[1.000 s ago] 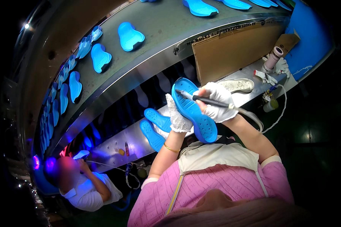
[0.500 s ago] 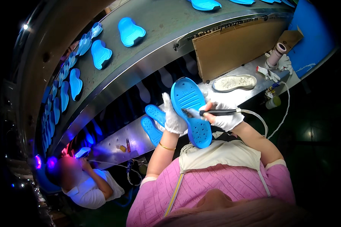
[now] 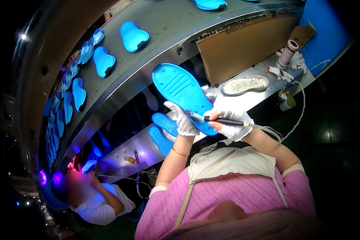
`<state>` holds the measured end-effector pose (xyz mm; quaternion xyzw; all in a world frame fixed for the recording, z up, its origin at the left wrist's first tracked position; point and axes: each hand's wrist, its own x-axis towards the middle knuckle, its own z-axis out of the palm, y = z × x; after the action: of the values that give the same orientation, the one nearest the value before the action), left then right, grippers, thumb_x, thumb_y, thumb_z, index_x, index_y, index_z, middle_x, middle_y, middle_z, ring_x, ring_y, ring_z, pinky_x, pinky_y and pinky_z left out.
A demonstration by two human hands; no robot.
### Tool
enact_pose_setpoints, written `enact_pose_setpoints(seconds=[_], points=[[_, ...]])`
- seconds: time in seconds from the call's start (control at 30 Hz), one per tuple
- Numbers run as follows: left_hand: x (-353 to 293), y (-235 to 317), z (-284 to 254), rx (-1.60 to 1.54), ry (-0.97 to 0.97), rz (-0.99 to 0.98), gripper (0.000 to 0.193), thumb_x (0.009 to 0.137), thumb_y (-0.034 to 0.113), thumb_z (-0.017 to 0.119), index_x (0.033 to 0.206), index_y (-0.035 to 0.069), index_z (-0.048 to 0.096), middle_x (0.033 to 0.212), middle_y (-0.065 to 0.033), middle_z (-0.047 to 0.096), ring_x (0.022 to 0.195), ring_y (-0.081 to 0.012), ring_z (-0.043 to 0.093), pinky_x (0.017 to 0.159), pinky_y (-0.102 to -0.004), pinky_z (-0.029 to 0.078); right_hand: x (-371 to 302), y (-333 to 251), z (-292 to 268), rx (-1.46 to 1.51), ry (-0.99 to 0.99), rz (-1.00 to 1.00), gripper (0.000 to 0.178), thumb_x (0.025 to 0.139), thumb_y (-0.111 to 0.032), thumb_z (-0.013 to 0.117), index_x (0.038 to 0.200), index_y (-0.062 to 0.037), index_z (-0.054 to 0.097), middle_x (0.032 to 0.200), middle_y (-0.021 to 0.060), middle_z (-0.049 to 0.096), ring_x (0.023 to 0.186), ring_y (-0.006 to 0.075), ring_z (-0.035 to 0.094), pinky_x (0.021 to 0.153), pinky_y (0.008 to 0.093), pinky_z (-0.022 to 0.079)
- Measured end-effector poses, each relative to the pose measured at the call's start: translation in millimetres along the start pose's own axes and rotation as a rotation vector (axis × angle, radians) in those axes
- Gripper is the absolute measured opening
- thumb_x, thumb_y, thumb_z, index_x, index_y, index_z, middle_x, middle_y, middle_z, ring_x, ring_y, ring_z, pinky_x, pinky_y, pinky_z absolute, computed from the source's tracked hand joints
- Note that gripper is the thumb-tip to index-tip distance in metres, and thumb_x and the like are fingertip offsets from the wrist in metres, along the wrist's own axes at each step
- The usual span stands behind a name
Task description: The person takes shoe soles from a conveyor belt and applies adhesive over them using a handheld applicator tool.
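Note:
A large blue shoe sole (image 3: 178, 86) leans up and to the left in my gloved left hand (image 3: 183, 120). That hand wraps the sole's near left edge; white glove fingers also show past its right edge. In my gloved right hand (image 3: 235, 125), bare fingertips pinch a black-handled brush (image 3: 228, 121) with a pale hose at its back end. The brush's tip is at the sole's inner face near the left edge, close to my left hand. Two more blue soles (image 3: 160, 141) lie on the metal bench beside my left wrist.
A white sole (image 3: 244, 85) lies on the metal bench (image 3: 254, 96), before a cardboard sheet (image 3: 238, 48). A pink bottle (image 3: 288, 54) and gloves stand right. Beyond runs a conveyor belt (image 3: 160, 30) carrying several blue pieces. A co-worker (image 3: 102, 204) sits at lower left.
The sole has swung from nearly upright to leaning left, its far end moving left and up. The brush has shifted slightly left with my right hand.

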<state>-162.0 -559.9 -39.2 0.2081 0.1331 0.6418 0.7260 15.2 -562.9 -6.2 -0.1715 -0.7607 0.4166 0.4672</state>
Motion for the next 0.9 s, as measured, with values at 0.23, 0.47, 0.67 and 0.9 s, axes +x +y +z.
enact_pose_setpoints(seconds=[0.23, 0.47, 0.67, 0.9], points=[[13.4, 13.1, 8.9, -0.095, -0.092, 0.182, 0.107, 0.067, 0.086, 0.050, 0.138, 0.008, 0.039, 0.121, -0.0168, 0.057, 0.099, -0.0330, 0.060, 0.100, -0.0518, 0.044, -0.2, -6.3, 2.4, 0.247, 0.111, 0.138, 0.015, 0.083, 0.003, 0.069, 0.094, -0.0029, 0.063, 0.092, 0.0086, 0.068, 0.072, 0.0091, 0.061, 0.066, 0.0235, 0.050], [21.0, 26.7, 13.8, -0.154, -0.295, 0.188, 0.109, 0.058, 0.084, 0.061, 0.136, 0.010, 0.044, 0.122, -0.0152, 0.057, 0.101, -0.0339, 0.061, 0.105, -0.0511, 0.039, -4.6, -4.3, -1.6, 0.814, 0.103, 0.559, 0.013, 0.086, -0.001, 0.067, 0.096, -0.0043, 0.060, 0.093, 0.0088, 0.067, 0.076, 0.0120, 0.064, 0.069, 0.0252, 0.053], [28.0, 37.3, 1.0, 0.114, -0.340, 0.191, 0.117, 0.058, 0.087, 0.055, 0.141, 0.006, 0.039, 0.129, -0.0210, 0.054, 0.114, -0.0385, 0.058, 0.106, -0.0548, 0.040, -4.3, -1.2, -7.8, 0.299, 0.011, 0.398, 0.013, 0.082, 0.002, 0.070, 0.092, -0.0024, 0.062, 0.096, 0.0122, 0.067, 0.084, 0.0138, 0.065, 0.074, 0.0261, 0.052], [36.8, 53.3, 0.7, 0.461, -0.339, -0.030, 0.130, 0.050, 0.088, 0.062, 0.142, 0.000, 0.036, 0.132, -0.0248, 0.052, 0.118, -0.0417, 0.054, 0.100, -0.0528, 0.046, 8.7, 0.6, -32.2, 0.505, -0.146, 0.730, 0.017, 0.072, 0.006, 0.072, 0.085, -0.0022, 0.066, 0.089, 0.0087, 0.067, 0.082, 0.0150, 0.064, 0.075, 0.0276, 0.052]])
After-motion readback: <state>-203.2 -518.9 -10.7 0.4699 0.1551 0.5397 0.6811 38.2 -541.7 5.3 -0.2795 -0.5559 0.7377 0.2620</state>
